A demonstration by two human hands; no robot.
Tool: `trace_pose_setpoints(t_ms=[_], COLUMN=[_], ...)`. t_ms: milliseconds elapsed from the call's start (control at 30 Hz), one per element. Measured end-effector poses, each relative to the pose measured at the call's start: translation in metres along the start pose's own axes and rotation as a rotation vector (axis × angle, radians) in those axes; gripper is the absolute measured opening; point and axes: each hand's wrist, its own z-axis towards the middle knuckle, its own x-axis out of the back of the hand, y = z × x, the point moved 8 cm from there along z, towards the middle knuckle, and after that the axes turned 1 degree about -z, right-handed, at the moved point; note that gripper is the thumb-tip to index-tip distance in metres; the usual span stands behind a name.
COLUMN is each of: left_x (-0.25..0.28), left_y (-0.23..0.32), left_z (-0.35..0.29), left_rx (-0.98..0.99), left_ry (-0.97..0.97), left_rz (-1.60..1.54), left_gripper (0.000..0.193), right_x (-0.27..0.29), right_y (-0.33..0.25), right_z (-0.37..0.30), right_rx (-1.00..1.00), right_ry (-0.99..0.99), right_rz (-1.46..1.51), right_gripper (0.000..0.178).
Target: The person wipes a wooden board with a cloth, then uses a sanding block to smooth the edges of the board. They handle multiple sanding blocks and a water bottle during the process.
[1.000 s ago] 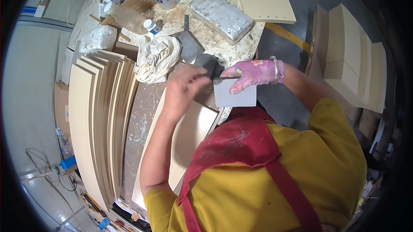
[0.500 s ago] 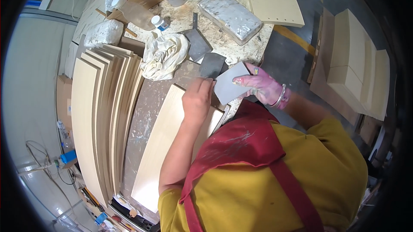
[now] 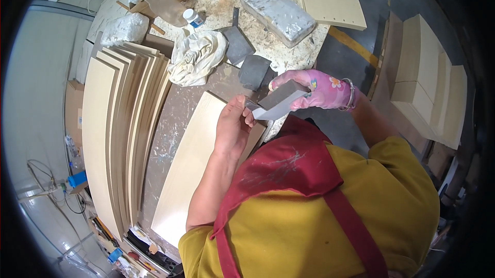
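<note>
My right hand (image 3: 325, 88), in a pink flowered glove, grips a grey sanding block (image 3: 284, 95) tilted on edge, fingers over its far side. A lighter grey sheet of sandpaper (image 3: 273, 111) lies along the block's near side and folds up at its left end. My bare left hand (image 3: 232, 123) is closed, thumb and fingers pinching the dark edge of that sheet. Under my left forearm a long pale wooden board (image 3: 188, 170) lies on the brown work surface. Just beyond the block rests a curved dark grey piece (image 3: 254, 72).
Several curved pale boards (image 3: 100, 139) stand stacked at left. A crumpled white cloth (image 3: 198, 56), a flat dark grey sheet (image 3: 237, 44), a plastic-wrapped block (image 3: 278, 14) and a small white bottle (image 3: 192, 18) lie farther back. More panels (image 3: 430, 82) are piled at right.
The sanding block has turned from showing its flat light face to tilted on edge. My right hand has rolled over it, and my left fingers have turned upward at the sheet's end.
</note>
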Motion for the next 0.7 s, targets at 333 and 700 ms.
trace_pose_setpoints(t_ms=[333,700], left_x=[0.016,-0.068], left_y=[0.093,0.024], left_z=[0.006,-0.037], left_rx=[-0.601,-0.56], left_ry=[0.0,-0.512], left_rz=[0.839,1.767], left_gripper=[0.007,0.027], right_x=[0.017,-0.005], right_y=[0.029,0.032], right_z=[0.009,0.011], right_rx=[-0.06,-0.084], right_ry=[0.121,-0.124], right_rz=[0.04,0.006], right_gripper=[0.053,0.053])
